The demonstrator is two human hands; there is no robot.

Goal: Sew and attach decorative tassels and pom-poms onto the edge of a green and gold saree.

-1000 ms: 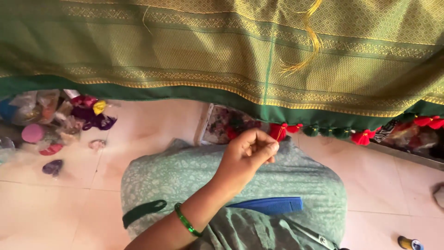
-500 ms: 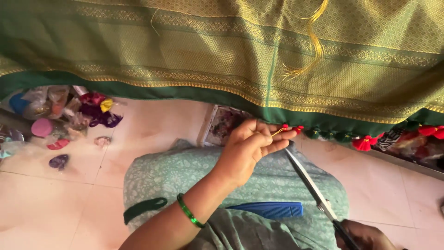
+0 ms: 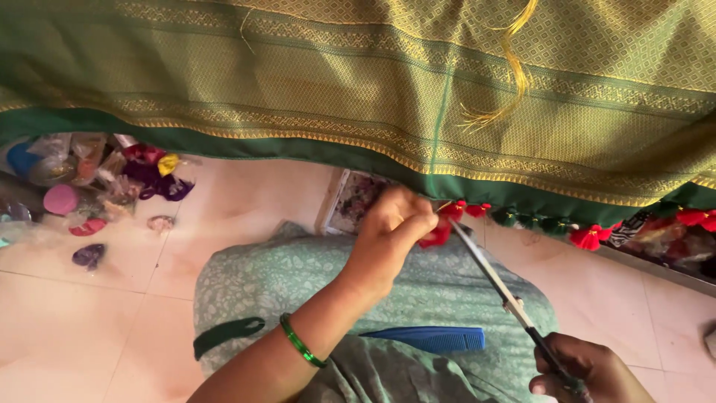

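A green cloth with gold woven bands [image 3: 358, 82] hangs across the top, its dark green hem edged with red and green tassels [image 3: 589, 237]. My left hand [image 3: 389, 237], a green bangle on its wrist, pinches a red tassel [image 3: 440, 233] and its thread at the hem. My right hand [image 3: 589, 369], at the bottom right corner, holds a pair of scissors [image 3: 496, 282]. The blades point up and left, with their tips right at the pinched tassel. A blue comb [image 3: 432, 338] lies on my lap, on green patterned fabric.
A heap of coloured thread bundles and small plastic bags [image 3: 97, 175] lies on the tiled floor at the left. A flat printed box [image 3: 356, 203] sits under the hem. More red tassels and bags [image 3: 671, 231] are at the right.
My right hand has come up into view with the scissors, and their tips have reached the tassel. My left hand has stayed at the hem, pinching the tassel.
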